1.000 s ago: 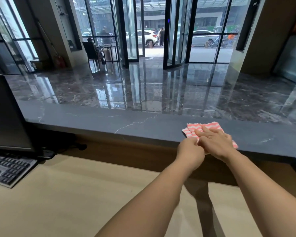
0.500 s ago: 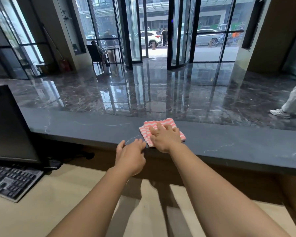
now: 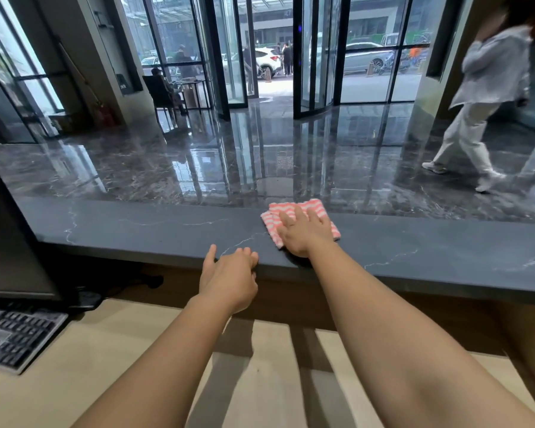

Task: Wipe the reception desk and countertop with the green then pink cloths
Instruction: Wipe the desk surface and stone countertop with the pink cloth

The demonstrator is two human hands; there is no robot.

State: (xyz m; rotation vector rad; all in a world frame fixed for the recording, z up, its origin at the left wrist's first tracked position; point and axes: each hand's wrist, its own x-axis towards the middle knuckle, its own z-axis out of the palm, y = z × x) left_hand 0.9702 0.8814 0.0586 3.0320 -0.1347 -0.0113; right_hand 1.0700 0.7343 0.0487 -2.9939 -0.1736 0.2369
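Countertop (image 3: 136, 230) dark, veined; glossy lobby (image 3: 291, 156) beyond

Your left hand (image 3: 229, 279) and right hand (image 3: 303, 234) are both bare, and so are the wrists behind them. Your left forearm (image 3: 167, 366) and right forearm (image 3: 399, 335) show as bare skin right down to the lower edge of the view, where the frame cuts them off; what you wear above that cannot be told. Both forearms look smooth, narrow at the wrist and broad nearest the camera. Your fingers (image 3: 300, 213) are slim, the nails too small to make out.
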